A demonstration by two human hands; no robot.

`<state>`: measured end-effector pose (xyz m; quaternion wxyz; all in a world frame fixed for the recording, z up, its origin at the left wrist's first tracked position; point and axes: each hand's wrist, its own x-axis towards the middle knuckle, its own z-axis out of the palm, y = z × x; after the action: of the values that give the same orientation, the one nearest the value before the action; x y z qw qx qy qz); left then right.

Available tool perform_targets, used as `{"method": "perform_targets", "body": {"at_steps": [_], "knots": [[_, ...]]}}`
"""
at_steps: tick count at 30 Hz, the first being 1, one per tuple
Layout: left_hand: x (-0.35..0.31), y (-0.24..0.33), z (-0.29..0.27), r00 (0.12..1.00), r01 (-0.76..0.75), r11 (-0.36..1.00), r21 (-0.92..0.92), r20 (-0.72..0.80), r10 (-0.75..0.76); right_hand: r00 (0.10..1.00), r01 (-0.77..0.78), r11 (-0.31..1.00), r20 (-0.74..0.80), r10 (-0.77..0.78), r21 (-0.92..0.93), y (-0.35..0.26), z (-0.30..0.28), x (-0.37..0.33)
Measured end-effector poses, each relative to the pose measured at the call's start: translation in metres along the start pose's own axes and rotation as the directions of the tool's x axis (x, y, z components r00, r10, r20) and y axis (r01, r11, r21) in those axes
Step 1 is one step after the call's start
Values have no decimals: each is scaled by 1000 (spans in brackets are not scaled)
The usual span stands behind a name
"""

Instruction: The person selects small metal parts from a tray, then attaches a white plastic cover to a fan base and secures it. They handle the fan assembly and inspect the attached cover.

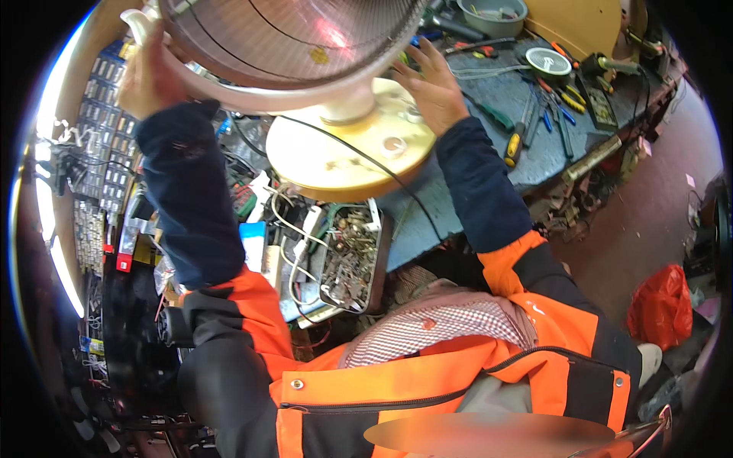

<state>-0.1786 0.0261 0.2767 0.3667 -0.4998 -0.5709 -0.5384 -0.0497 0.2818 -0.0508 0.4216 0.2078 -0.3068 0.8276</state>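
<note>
Steadying the heater is seemingly in hand; even two-sided support is called for by any further move. Its pale rim is gripped by the left fingers; the right fingers are spread beside it, contact unclear. Round, yellow-based, it is seen at the desk; whether lifted cannot be told.

Bare bench strip in front of yellow base, black cable crossing it. Parts tray blocks its left; screwdriver and pliers crowd farther right.

the upper edge cuts off the dish-shaped heater.
</note>
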Motion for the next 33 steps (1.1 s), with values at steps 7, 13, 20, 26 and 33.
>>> {"method": "perform_targets", "body": {"at_steps": [7,13,20,26,33], "knots": [[-72,-3,36,950,236,906,-353,-114,-291,980,-164,972,-142,141,-166,-22,-12,8],[-95,-13,-10,938,263,917,-301,-145,-316,993,-104,658,-114,28,-746,-3,20,-7],[-98,-1,-36,926,377,895,-238,84,-368,966,193,355,241,95,-915,-5,40,-32],[-97,5,-43,921,387,910,-151,97,-376,930,254,311,320,183,-916,2,43,-31],[-93,7,-36,930,367,916,-162,98,-355,957,-248,827,-259,129,-504,13,37,-17]]}}
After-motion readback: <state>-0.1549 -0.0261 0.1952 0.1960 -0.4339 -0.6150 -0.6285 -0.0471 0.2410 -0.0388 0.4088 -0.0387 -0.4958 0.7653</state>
